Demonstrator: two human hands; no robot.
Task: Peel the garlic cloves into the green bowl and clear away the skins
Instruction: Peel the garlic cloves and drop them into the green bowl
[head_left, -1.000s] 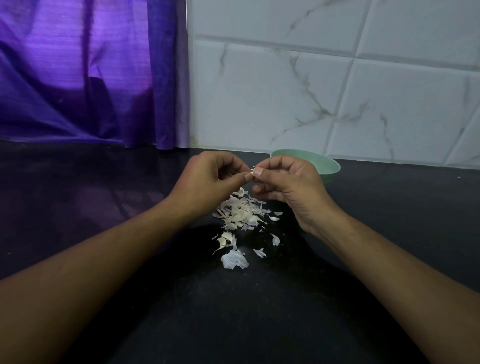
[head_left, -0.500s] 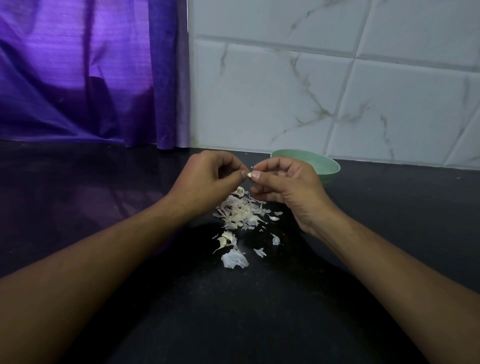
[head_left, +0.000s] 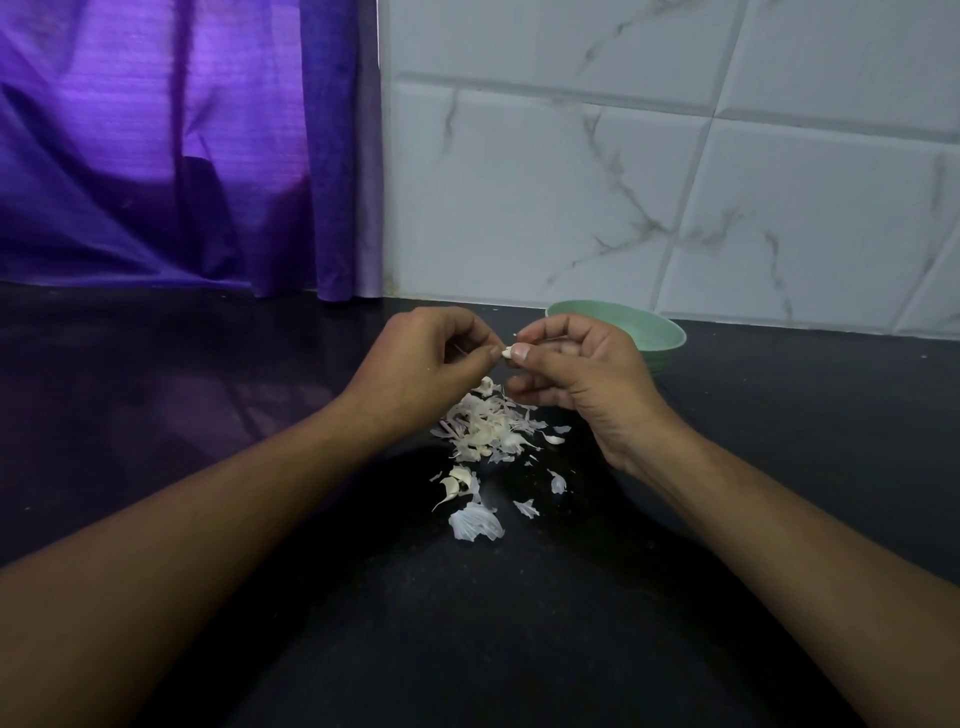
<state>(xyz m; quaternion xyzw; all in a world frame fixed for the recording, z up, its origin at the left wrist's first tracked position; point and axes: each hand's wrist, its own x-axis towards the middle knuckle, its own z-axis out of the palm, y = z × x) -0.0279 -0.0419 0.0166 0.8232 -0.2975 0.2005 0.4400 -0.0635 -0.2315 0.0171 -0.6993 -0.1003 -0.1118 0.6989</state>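
Note:
A small pale garlic clove (head_left: 507, 352) is pinched between the fingertips of both hands, held above the counter. My left hand (head_left: 422, 358) has its fingers curled at the clove's left side, with a thin wisp of skin showing by them. My right hand (head_left: 574, 366) pinches the clove from the right with thumb and forefinger. Directly below lies a heap of white garlic skins (head_left: 485, 427), and more loose skins (head_left: 475, 522) lie nearer to me. The green bowl (head_left: 657, 332) stands just behind my right hand; its inside is hidden.
The black counter (head_left: 519, 623) runs out on all sides. A purple curtain (head_left: 171, 150) hangs at the back left, and a white marbled tile wall (head_left: 675, 171) rises behind the bowl.
Both hands stay in place above the heap. The fingertips have shifted slightly on the clove, and a little more of it shows between them.

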